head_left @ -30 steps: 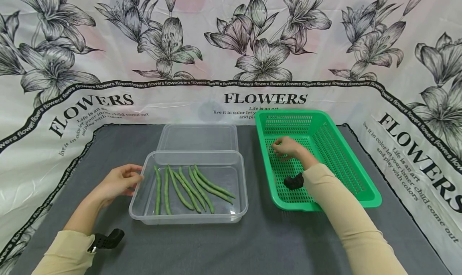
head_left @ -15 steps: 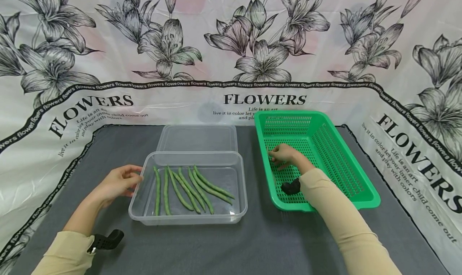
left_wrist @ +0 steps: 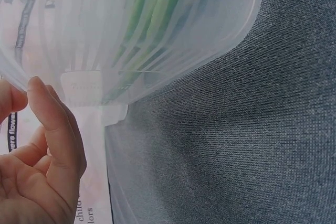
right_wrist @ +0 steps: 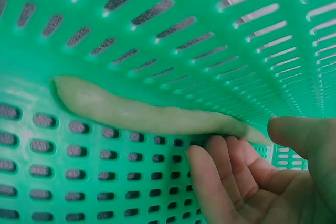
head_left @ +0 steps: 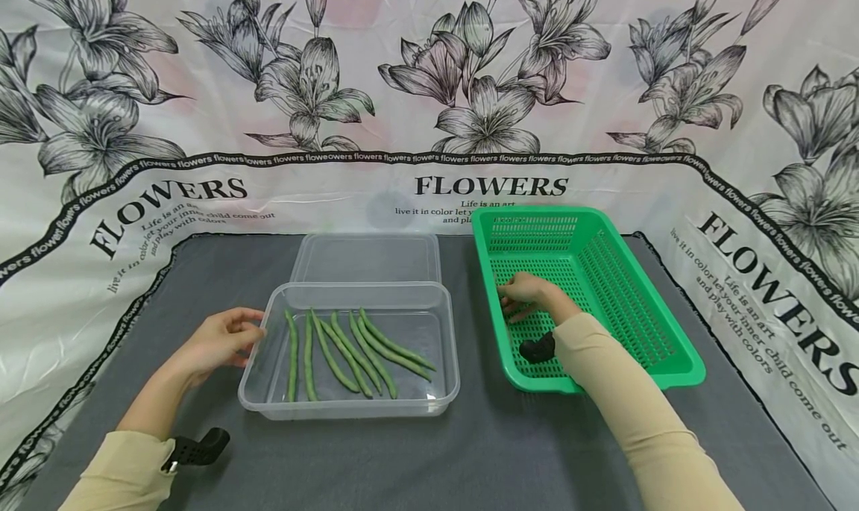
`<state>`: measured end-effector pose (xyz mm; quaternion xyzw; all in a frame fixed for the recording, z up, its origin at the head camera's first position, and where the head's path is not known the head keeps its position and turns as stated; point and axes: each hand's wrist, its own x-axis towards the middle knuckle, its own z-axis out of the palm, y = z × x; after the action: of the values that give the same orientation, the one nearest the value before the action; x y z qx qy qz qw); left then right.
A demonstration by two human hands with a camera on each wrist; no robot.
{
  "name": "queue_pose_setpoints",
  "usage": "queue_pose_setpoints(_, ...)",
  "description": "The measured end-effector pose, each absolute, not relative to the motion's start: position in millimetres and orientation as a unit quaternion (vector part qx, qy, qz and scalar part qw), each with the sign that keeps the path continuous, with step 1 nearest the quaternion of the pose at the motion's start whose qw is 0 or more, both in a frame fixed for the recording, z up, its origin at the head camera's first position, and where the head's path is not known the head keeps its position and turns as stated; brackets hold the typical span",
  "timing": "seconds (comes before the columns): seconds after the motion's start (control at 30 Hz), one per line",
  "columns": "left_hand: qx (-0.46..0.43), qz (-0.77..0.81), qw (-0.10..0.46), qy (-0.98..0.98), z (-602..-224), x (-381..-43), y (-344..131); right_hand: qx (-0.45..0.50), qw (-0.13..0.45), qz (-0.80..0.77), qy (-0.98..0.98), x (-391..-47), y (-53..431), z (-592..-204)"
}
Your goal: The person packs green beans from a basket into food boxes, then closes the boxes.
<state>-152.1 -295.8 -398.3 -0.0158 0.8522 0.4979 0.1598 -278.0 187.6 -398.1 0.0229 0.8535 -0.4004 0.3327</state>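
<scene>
In the head view my left hand (head_left: 221, 339) is at the left rim of a clear plastic box (head_left: 448, 347), thumb and index finger pinching the edge. Several green beans (head_left: 345, 356) lie side by side in the box. My right hand (head_left: 530, 293) reaches down inside the green basket (head_left: 654, 302), along its left wall. The right wrist view shows one green bean (right_wrist: 142, 115) lying where the wall meets the slotted floor. Its far end runs between my right thumb (right_wrist: 294, 132) and fingers; the fingers touch its underside, the thumb stands apart from it.
A clear lid (head_left: 369, 256) lies flat behind the box. Grey cloth (head_left: 376, 466) covers the table. A white curtain (head_left: 322, 198) with printed flowers hangs at the back and sides. Each wrist carries a black camera band (head_left: 201, 445).
My right hand has moved slightly left and nearer, down to the basket's left wall. The left hand and the beans in the box have stayed put.
</scene>
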Motion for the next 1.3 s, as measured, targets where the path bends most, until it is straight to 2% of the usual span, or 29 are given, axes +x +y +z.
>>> queue_pose_setpoints(0.3,-0.022,0.495,0.159,0.854,-397.4,-152.0,-296.8,0.025,0.354,-0.41,0.84,-280.8,188.2,-401.2)
queue_pose_setpoints(0.83,-0.02,0.495,0.16,0.854,-395.9,-151.3,-295.4,0.006,0.349,-0.426,0.835,-283.6,189.1,-399.5)
queue_pose_setpoints(1.3,-0.014,0.498,0.159,0.852,-396.8,-150.8,-295.1,-0.026,0.332,-0.418,0.845,-292.7,203.0,-370.5)
